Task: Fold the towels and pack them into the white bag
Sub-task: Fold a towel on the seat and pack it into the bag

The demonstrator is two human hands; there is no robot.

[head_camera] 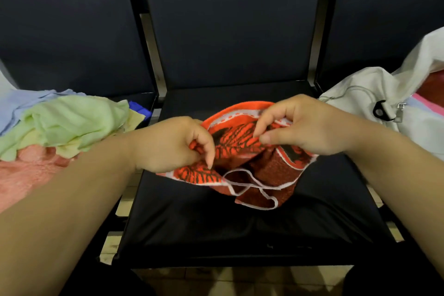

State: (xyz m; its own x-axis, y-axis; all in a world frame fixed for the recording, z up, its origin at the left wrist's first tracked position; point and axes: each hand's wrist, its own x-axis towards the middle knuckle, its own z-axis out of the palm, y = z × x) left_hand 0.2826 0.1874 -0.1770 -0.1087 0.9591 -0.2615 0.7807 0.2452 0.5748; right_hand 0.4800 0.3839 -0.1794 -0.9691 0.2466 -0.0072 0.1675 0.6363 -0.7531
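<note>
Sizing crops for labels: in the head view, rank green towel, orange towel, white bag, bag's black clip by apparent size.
1. white bag, cut off by the frame
2-3. green towel and orange towel: look alike, both bunched, unranked
4. black clip

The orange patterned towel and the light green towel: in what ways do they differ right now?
The orange patterned towel lies on the middle seat, gripped by the left hand and the right hand; the light green towel lies untouched on the pile on the left seat. The orange patterned towel has black markings and white edging; the light green towel is plain. Both are crumpled, not folded, and outside the white bag.
</note>
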